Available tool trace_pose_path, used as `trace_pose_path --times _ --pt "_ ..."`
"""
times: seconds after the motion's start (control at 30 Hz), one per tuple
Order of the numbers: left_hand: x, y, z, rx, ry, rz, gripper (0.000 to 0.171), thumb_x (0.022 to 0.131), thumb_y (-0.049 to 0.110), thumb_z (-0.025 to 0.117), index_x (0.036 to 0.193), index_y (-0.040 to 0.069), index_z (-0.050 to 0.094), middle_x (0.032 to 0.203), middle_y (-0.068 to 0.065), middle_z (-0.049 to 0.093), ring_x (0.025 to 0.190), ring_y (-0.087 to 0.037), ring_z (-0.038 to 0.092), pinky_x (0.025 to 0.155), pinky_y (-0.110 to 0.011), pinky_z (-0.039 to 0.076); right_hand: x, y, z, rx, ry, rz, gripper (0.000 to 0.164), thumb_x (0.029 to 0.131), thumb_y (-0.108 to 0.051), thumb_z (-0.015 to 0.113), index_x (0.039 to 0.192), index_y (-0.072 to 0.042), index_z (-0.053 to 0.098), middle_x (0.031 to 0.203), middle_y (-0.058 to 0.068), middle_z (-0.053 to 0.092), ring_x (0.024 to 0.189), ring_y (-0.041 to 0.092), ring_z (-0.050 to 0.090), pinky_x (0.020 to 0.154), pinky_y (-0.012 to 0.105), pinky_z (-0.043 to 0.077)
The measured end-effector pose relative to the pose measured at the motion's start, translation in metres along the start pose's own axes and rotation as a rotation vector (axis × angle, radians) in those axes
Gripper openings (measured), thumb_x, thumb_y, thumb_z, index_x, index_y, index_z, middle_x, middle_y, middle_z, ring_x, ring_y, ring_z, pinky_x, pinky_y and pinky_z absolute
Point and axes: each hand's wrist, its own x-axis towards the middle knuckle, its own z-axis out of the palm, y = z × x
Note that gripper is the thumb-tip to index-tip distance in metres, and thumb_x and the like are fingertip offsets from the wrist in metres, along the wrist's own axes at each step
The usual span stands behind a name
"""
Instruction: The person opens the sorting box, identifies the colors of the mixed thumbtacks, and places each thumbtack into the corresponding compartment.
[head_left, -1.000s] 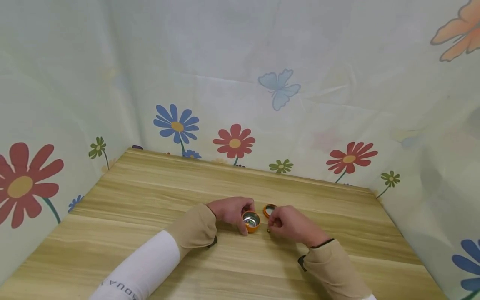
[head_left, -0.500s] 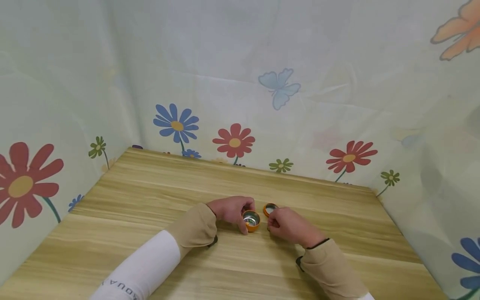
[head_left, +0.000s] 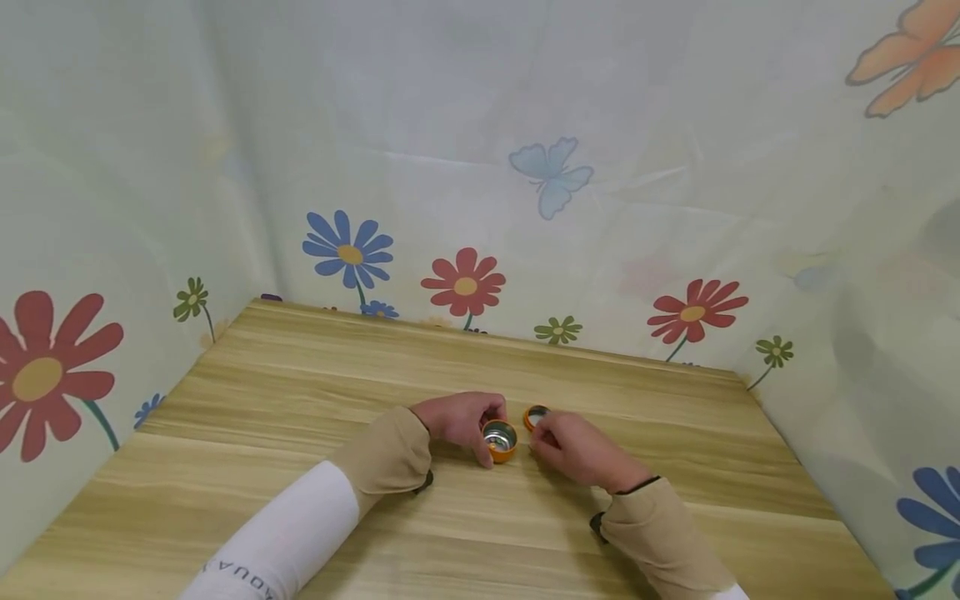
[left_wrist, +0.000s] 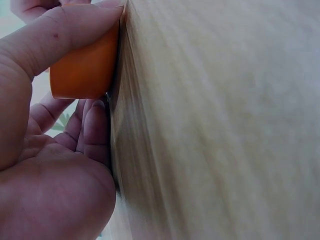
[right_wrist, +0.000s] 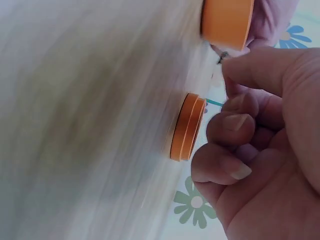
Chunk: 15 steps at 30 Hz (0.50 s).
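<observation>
In the head view my left hand (head_left: 461, 421) holds a small round orange tin (head_left: 504, 456) upright on the table, thumb at the near side and fingers round the back. The tin's inside is silvery, with a few tiny shiny bits at the bottom. The left wrist view shows the thumb laid along the tin's orange wall (left_wrist: 82, 75). To the right, my right hand (head_left: 581, 450) pinches a tiny dark metallic piece (right_wrist: 222, 57) between thumb and forefinger, its other fingers curled. Just behind that hand lies the tin's orange lid (head_left: 529, 418), hollow side up and partly covered by the hand.
The wood-grain table (head_left: 360, 367) stretches out on all sides of the hands. A pale cloth backdrop (head_left: 420, 100) printed with flowers and butterflies rises along its back and sides.
The tiny piece under the right fingertips showed in the head view a second ago and is hidden there now. The right hand has shifted only slightly; the left hand and tin stay put.
</observation>
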Motion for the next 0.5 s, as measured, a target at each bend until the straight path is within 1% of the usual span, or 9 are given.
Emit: trace_pose_path --times 0.13,0.3,0.43,0.5 --pt "0.001 -0.003 0.001 0.008 0.004 -0.007 0.051 0.060 0.003 0.088 0.095 0.010 0.052 0.091 0.001 0.061 0.082 -0.015 0.058 0.070 -0.023 0.047 0.000 0.000 0.001 0.049 0.035 0.009 0.013 0.092 -0.013 0.062 0.082 -0.017 0.056 0.066 -0.010 0.046 0.059 0.004 0.043 0.054 0.024 0.039" --pt "0.002 -0.005 0.002 0.023 0.008 -0.005 0.051 0.060 0.004 0.088 0.095 0.012 0.052 0.090 0.002 0.060 0.080 -0.014 0.058 0.069 -0.023 0.047 0.000 -0.004 0.002 0.177 0.067 0.024 0.011 0.095 -0.012 0.059 0.084 -0.011 0.057 0.063 -0.008 0.042 0.054 0.005 0.040 0.051 0.023 0.036" --pt "0.003 -0.005 0.002 0.029 0.013 0.001 0.051 0.060 0.005 0.088 0.095 0.013 0.052 0.089 0.003 0.060 0.080 -0.014 0.058 0.069 -0.023 0.047 0.002 -0.009 0.001 0.261 0.082 0.006 0.008 0.095 -0.012 0.058 0.088 -0.008 0.059 0.063 -0.007 0.043 0.053 0.006 0.040 0.049 0.023 0.036" --pt "0.003 -0.005 0.002 0.030 0.014 0.001 0.051 0.060 0.006 0.088 0.095 0.013 0.052 0.089 0.003 0.060 0.080 -0.014 0.058 0.070 -0.023 0.047 0.004 -0.012 0.001 0.302 0.076 0.000 0.009 0.096 -0.012 0.057 0.089 -0.007 0.059 0.063 -0.007 0.043 0.054 0.007 0.040 0.050 0.023 0.035"
